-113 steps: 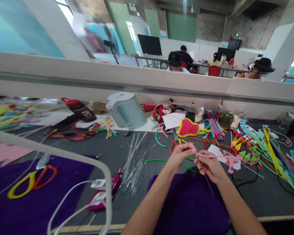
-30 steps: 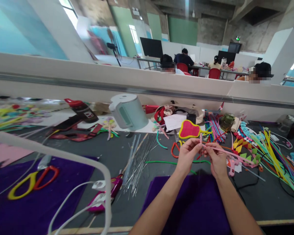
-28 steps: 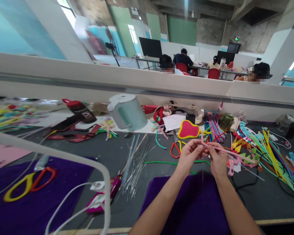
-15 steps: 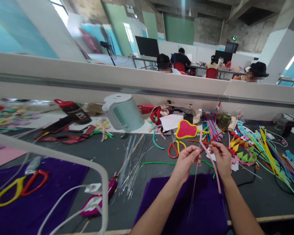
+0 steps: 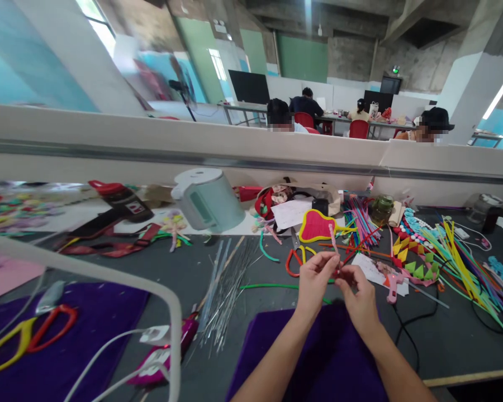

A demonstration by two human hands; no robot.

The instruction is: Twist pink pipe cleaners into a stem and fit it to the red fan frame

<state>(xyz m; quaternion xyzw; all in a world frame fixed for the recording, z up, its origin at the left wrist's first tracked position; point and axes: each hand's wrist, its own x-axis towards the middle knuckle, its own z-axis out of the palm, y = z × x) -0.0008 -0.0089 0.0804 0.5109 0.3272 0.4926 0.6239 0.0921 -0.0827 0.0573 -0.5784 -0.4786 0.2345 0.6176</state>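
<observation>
Fingers of the left hand (image 5: 315,285) are closed in a pinch, thumb against forefinger, on a thin pink strip (image 5: 332,239). Its short free end stands nearly upright above the fingertips, and its lower part is hidden among the fingers. Fingers of the right hand (image 5: 359,298) are bent, with the thumb and forefinger brought close together just beside the left fingertips; whether they grip the strip cannot be told.

Pose: both hands are raised over the far edge of the folded purple cloth (image 5: 335,357), which serves as the reference for all positions below. The forearms cross the cloth from its near corners and slant inward, so that the hands nearly meet. The pink strip is above the far edge of the cloth, about midway along.

Surroundings: beyond the cloth lie scissors (image 5: 303,255) with red and yellow handles and, farther off, a pink paddle shape (image 5: 312,229) edged in yellow. A green stem (image 5: 270,286) lies just past the cloth's far edge. A bundle of thin wires (image 5: 225,310) is left of the cloth; a kettle (image 5: 212,204) stands far beyond its left side. A pink glue gun (image 5: 393,286) is beyond its right corner.
</observation>
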